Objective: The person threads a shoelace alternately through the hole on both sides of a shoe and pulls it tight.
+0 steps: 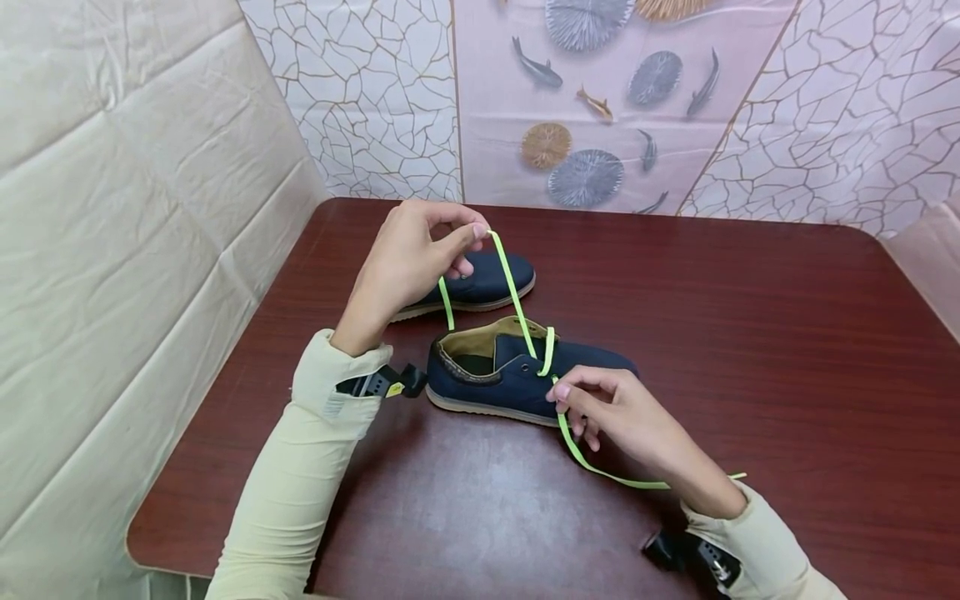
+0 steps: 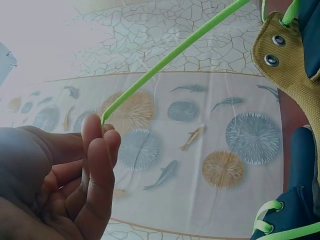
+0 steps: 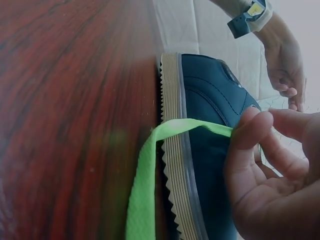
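A navy shoe [image 1: 480,395] with a tan lining and pale sole lies on its sole, toe to the right. My left hand [image 1: 412,254], raised above its heel end, pinches a lime-green shoelace [image 1: 512,287] between thumb and fingertips. From there the lace slants down taut to the eyelets, as the left wrist view also shows with the lace [image 2: 170,57] running up from the fingers. Low at the shoe's near side, my right hand [image 1: 626,415] pinches the other stretch of lace [image 3: 172,127]. Its loose end trails over the table under my right wrist.
Behind the first shoe stands a second navy shoe [image 1: 495,279], partly covered by my left hand; it has green lace too. Both are on a dark red-brown table [image 1: 720,333]. A patterned cloth [image 1: 600,100] hangs at the back, a pale one [image 1: 150,208] at the left.
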The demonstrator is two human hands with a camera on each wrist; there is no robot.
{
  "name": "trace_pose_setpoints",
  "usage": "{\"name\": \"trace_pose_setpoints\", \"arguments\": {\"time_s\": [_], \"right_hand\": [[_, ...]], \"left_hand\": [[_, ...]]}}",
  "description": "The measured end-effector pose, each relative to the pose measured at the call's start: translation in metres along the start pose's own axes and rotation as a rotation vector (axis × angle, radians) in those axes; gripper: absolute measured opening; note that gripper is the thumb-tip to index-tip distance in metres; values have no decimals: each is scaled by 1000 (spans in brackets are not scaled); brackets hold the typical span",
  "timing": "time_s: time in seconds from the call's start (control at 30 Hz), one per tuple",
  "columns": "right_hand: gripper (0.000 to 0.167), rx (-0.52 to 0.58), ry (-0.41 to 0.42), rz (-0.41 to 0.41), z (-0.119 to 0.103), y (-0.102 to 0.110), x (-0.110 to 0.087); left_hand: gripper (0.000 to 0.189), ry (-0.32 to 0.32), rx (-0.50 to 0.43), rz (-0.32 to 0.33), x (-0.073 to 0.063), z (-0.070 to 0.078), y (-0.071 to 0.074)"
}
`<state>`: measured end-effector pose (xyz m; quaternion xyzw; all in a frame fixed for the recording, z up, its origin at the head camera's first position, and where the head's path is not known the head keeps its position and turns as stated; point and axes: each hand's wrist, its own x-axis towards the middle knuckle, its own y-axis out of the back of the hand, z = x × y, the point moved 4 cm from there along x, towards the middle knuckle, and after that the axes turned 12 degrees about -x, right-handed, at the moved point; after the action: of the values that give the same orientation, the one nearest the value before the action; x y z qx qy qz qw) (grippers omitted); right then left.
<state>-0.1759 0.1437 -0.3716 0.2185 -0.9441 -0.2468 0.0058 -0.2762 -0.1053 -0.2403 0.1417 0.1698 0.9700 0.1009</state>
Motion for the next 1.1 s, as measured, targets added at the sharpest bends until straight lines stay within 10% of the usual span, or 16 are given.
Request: {"name": "trace_pose_setpoints", "arguments": {"time_s": [0.37, 0.87, 1.1], "right_hand": [[22, -27, -25, -45, 0, 0, 4], [32, -170, 131, 233, -60, 48, 8], [32, -271, 131, 193, -99, 53, 22]], "left_hand": [[14, -22, 19, 12, -2, 1, 2], [9, -201, 58, -433, -7, 10, -30], [9, -279, 29, -449, -14, 15, -42]]}}
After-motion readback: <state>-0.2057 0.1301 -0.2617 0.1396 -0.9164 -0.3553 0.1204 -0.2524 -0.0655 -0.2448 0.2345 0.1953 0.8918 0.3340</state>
